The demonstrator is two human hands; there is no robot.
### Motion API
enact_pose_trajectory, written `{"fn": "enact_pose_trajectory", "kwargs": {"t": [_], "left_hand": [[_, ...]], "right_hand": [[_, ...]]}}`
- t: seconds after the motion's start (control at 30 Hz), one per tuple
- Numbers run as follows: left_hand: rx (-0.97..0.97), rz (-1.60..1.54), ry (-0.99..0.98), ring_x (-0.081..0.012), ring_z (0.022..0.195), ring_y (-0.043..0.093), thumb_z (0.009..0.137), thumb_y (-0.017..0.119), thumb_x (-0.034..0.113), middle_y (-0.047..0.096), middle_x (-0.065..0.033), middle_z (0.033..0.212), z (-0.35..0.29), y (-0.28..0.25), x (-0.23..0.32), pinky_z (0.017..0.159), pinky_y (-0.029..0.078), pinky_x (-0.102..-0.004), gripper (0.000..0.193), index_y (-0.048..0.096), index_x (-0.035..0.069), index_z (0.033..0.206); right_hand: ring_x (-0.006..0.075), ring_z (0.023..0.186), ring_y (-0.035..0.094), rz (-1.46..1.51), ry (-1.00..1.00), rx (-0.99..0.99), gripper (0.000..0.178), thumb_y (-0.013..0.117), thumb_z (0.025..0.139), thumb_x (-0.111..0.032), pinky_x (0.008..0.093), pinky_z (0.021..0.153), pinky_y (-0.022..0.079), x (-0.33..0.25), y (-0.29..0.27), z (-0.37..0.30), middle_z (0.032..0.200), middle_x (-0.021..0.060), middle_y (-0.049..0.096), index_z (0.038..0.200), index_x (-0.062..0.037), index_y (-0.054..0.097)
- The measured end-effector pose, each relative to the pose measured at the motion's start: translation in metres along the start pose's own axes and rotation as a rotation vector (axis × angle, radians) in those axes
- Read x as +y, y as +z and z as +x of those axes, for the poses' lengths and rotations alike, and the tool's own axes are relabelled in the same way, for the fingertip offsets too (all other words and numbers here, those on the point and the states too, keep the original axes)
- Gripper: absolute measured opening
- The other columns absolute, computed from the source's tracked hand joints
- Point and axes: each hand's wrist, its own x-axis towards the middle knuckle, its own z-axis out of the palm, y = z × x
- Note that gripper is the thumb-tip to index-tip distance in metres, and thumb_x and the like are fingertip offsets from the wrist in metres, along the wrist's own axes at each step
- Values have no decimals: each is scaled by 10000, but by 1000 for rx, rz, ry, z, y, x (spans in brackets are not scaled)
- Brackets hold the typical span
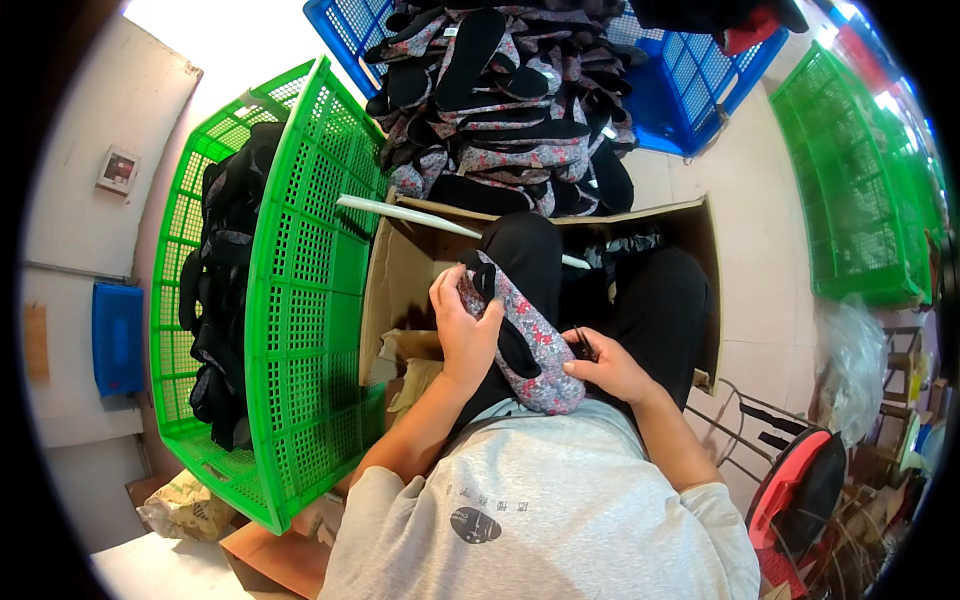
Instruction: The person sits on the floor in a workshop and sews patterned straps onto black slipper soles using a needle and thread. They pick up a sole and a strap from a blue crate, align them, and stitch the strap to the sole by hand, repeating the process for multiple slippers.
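Observation:
A floral slipper (535, 345) in grey and red, with a black opening, lies slanted over my lap. My left hand (465, 325) is closed around its upper end, the thumb on its edge. Near its lower end my right hand (610, 370) is closed, its thumb against the slipper's side. A small dark tool (581, 343), shaped like thread snips, sticks up from my right fingers; most of it is hidden. Beyond my knees rises a large pile of similar slippers (525, 150) with black soles.
A cardboard box (395, 270) surrounds my legs, with a white strip (410, 213) across it. At left stands a green crate (310, 200) holding dark slippers. A blue crate (690, 95) is behind the pile. Another green crate (850, 180) and a red-black round seat (800, 490) are at right.

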Motion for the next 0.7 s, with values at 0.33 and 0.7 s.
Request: {"fn": "enact_pose_trajectory", "kwargs": {"t": [0.33,0.7], "left_hand": [[-633,-65,427,-330,1161,613,695,633,-43,649,-166,1203,88,-8,36,1022,464,-367,461,644,14,1152],[-962,-54,448,-333,1279,545,683,615,-51,633,-137,1266,47,-1,36,1074,440,-406,511,625,17,1189]], "right_hand": [[33,627,475,136,-52,184,203,631,981,-161,186,566,391,-1,3,2,944,19,700,1154,-57,647],[5,485,354,512,50,401,158,689,950,-261,176,419,234,-7,2,17,772,0,638,975,-152,578]]}}
